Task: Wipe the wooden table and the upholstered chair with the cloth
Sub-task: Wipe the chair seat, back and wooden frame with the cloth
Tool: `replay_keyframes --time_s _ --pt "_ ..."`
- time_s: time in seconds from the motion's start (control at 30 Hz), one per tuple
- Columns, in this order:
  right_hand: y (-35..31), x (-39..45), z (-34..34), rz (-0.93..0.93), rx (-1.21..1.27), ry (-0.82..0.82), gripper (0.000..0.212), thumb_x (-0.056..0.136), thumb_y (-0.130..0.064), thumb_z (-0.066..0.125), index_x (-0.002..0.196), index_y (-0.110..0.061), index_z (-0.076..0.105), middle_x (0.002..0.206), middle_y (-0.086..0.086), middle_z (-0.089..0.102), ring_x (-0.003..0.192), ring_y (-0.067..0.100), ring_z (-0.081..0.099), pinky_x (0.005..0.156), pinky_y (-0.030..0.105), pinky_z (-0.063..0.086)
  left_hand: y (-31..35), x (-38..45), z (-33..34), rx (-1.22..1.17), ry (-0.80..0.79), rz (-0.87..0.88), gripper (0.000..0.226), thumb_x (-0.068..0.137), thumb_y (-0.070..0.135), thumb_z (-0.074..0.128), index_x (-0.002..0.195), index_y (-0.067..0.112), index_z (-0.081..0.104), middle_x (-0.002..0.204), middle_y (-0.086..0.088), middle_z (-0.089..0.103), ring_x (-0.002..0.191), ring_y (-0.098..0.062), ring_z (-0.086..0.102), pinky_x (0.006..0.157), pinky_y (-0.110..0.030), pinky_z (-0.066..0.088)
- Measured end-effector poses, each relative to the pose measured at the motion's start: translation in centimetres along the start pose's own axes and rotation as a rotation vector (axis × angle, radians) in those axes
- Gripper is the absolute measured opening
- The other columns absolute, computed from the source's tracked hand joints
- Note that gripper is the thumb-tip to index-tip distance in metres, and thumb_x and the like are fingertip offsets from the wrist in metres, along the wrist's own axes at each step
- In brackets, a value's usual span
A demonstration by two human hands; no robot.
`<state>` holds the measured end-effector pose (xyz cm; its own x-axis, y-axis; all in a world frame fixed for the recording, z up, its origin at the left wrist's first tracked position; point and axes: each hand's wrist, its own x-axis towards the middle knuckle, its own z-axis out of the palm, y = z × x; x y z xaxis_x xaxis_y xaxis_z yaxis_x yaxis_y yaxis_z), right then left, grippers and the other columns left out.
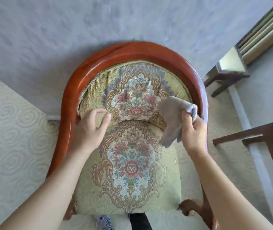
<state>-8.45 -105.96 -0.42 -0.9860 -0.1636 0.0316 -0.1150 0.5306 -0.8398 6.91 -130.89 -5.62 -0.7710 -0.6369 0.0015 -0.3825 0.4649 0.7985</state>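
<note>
Half the cloth [172, 118] hides inside the right hand [193, 130] grip.

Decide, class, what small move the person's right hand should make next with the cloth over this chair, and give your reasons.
Probably lower the cloth onto the chair backrest and start wiping. The right hand grips it bunched, its free end hanging just above the floral upholstery. The left hand, fingers loosely open, is at the backrest's other side.

One round-backed chair [129, 163] with flowery cloth and a red-brown wooden frame. One grey-brown cloth [172, 117]. Two bare hands: left hand [92, 128], right hand [193, 130]. Two dark wooden tables [265, 135].
</note>
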Motion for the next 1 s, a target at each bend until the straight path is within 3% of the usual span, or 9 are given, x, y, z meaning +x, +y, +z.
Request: replay_keyframes --time_s 0.17,0.23,0.3,0.5,0.6,0.7,0.8,0.87,1.0 --pt "1.0 4.2 -6.0 0.128 0.225 0.413 0.044 0.087 -0.043 0.046 0.045 -0.03 0.047 0.041 -0.013 0.044 0.044 0.004 0.041 0.048 0.031 0.036 7.7 6.7 6.4 0.217 -0.238 0.304 0.055 0.095 0.061 0.048 0.135 0.023 0.052 0.14 0.003 0.053 0.124 -0.011 0.049 0.103 -0.032 0.038" --pt "1.7 6.3 -7.9 0.144 0.232 0.522 0.047 0.088 -0.043 0.046 0.044 -0.029 0.036 0.044 -0.011 0.039 0.049 0.017 0.04 0.051 0.04 0.035 11.1 9.1 9.0 0.317 -0.284 0.452 0.063 0.095 0.062 0.047 0.142 0.02 0.047 0.149 0.001 0.046 0.135 -0.015 0.042 0.111 -0.033 0.031" --pt "2.7 8.0 -9.4 0.153 0.228 0.573 0.046 0.089 -0.043 0.045 0.048 -0.025 0.034 0.05 0.014 0.045 0.054 0.042 0.048 0.054 0.051 0.043 14.3 11.5 11.2 0.403 -0.278 0.611 0.071 0.095 0.067 0.041 0.144 0.016 0.046 0.153 -0.003 0.044 0.144 -0.02 0.035 0.118 -0.032 0.018" --pt "6.4 10.8 -11.0 0.064 0.032 0.508 0.028 0.093 -0.043 0.036 0.07 -0.027 0.037 0.057 -0.015 0.05 0.059 -0.001 0.047 0.063 0.015 0.04 20.6 17.0 16.0 0.6 -0.288 0.754 0.099 0.08 0.087 0.042 0.148 0.015 0.042 0.157 -0.005 0.04 0.151 -0.022 0.024 0.125 -0.038 0.007" --pt "8.1 11.2 -10.5 0.142 -0.02 0.43 0.043 0.09 -0.05 0.03 0.085 -0.01 0.047 0.089 0.004 0.063 0.089 0.019 0.059 0.092 0.044 0.049 22.0 18.2 18.4 0.79 -0.451 0.853 0.109 0.069 0.093 0.046 0.148 0.018 0.043 0.154 -0.004 0.045 0.149 -0.02 0.029 0.126 -0.038 0.005" --pt "8.8 10.5 -8.9 0.157 -0.037 0.37 0.062 0.09 -0.046 0.029 0.118 -0.004 0.064 0.124 0.015 0.067 0.119 0.03 0.06 0.105 0.047 0.043 22.9 19.1 20.4 0.834 -0.512 0.997 0.105 0.065 0.09 0.056 0.141 0.016 0.054 0.142 -0.005 0.058 0.144 -0.022 0.039 0.124 -0.037 0.008" --pt "9.7 9.0 -6.8 0.046 -0.106 0.375 0.055 0.093 -0.029 0.036 0.138 -0.003 0.054 0.146 0.014 0.051 0.138 0.025 0.045 0.115 0.037 0.032 23.9 20.1 22.2 0.898 -0.515 1.15 0.103 0.06 0.089 0.062 0.133 0.017 0.062 0.128 -0.005 0.068 0.13 -0.026 0.055 0.116 -0.041 0.028" --pt "10.8 7.6 -5.3 -0.004 -0.162 0.39 0.053 0.096 -0.022 0.037 0.142 0.001 0.047 0.149 0.017 0.046 0.141 0.027 0.039 0.117 0.035 0.028 24.4 20.4 23.0 1.07 -0.521 1.139 0.106 0.056 0.098 0.046 0.133 0.026 0.059 0.115 0.001 0.073 0.111 -0.025 0.067 0.093 -0.04 0.045" --pt "12.0 4.9 -1.7 0.116 -0.119 0.278 0.06 0.096 -0.022 0.033 0.151 0.0 0.029 0.158 0.019 0.029 0.149 0.029 0.025 0.122 0.036 0.017 24.2 20.2 23.8 1.167 -0.453 1.061 0.102 0.049 0.102 0.033 0.107 0.026 0.067 0.096 0.005 0.075 0.091 -0.025 0.071 0.07 -0.034 0.048"
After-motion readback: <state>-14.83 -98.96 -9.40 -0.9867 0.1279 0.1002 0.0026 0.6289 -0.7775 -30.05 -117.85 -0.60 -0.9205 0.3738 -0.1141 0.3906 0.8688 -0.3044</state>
